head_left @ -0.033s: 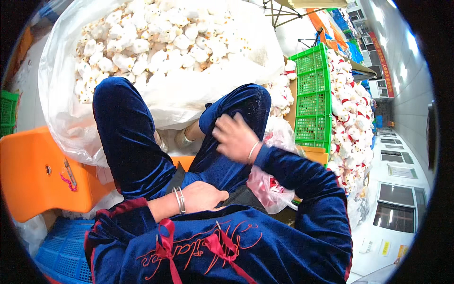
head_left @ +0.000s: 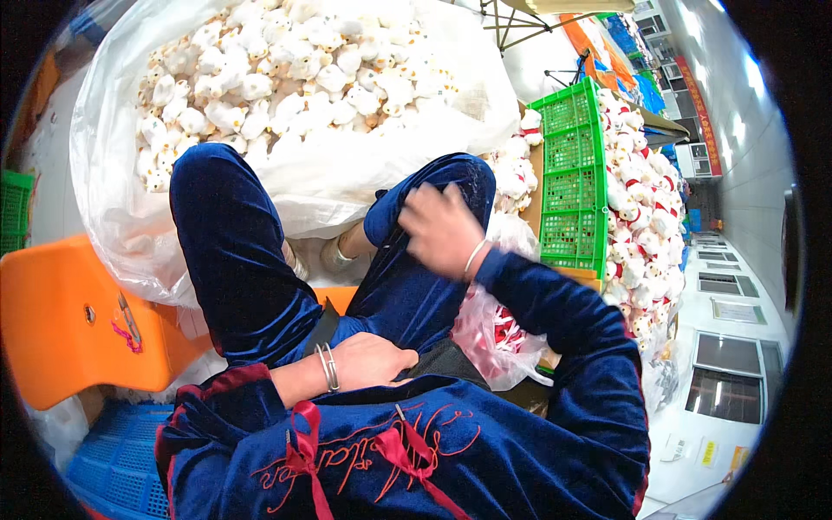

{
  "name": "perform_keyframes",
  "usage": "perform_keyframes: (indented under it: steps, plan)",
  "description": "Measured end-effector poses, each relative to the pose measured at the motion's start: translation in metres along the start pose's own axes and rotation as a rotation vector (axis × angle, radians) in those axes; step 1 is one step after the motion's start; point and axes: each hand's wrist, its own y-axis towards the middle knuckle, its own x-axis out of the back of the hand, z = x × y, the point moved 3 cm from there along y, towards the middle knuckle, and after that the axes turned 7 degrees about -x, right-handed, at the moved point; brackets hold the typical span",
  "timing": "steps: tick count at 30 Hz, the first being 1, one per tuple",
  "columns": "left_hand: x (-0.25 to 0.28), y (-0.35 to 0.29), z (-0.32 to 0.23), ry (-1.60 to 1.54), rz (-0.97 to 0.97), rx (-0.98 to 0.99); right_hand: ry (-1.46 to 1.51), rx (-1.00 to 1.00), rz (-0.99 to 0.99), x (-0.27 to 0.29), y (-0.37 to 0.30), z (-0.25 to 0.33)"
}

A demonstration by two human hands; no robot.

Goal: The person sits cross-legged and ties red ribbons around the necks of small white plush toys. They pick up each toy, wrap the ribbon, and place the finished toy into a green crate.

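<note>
My right hand [head_left: 444, 230] hovers over my right thigh near the knee. It is blurred by motion, its fingers look stretched and apart, and nothing shows in it. My left hand [head_left: 373, 357] rests in my lap with curled fingers; what they hold, if anything, is hidden. Beside it lies a piece of black cloth [head_left: 446, 362]. Beyond my knees is a large translucent plastic sack [head_left: 113, 165], opened wide and full of small white plush toys [head_left: 286, 87]. By my right thigh sits a clear plastic bag [head_left: 494, 373] with red and white pieces inside.
A green plastic crate [head_left: 572, 178] stands on its side at the right, before a heap of white and red plush toys [head_left: 637, 217]. At the left are an orange chair [head_left: 61, 321] with small scissors [head_left: 128, 322] on it, and blue crates [head_left: 117, 464].
My right hand has moved slightly away from me, up along the thigh. More of the clear bag with red and white pieces shows beneath that forearm. My left hand has stayed put.
</note>
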Motion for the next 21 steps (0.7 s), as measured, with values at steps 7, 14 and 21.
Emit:
perform_keyframes:
  steps: [7,14,21]
  plan:
    - [0.000,0.008,0.006,-0.007,0.007,0.051,-0.070,0.038,-0.090,0.055,0.031,0.014]
    - [0.004,0.005,0.004,0.002,0.056,0.069,0.164,0.107,0.022,0.017,-0.008,0.012]
    - [0.001,0.015,0.007,-0.015,0.055,0.062,0.035,0.088,-0.009,0.050,0.028,0.015]
